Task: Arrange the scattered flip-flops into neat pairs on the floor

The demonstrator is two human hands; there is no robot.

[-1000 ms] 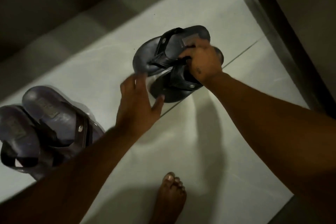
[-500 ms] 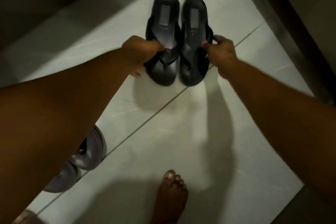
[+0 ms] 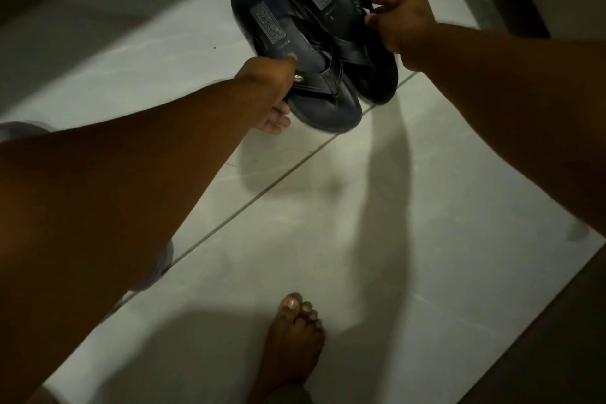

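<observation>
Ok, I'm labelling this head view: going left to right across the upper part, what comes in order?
left hand → left flip-flop → right flip-flop → right hand

A single head-worn, wide-angle view looks steeply down and forward from standing height at the tiled floor (image 3: 377,239). Both forearms reach in from the lower corners, close to the lens; a bare foot (image 3: 292,348) stands at the bottom edge, well nearer than the fingers (image 3: 278,118).

Left hand (image 3: 267,88) and right hand (image 3: 401,21) each extended, fingers clenched.
</observation>
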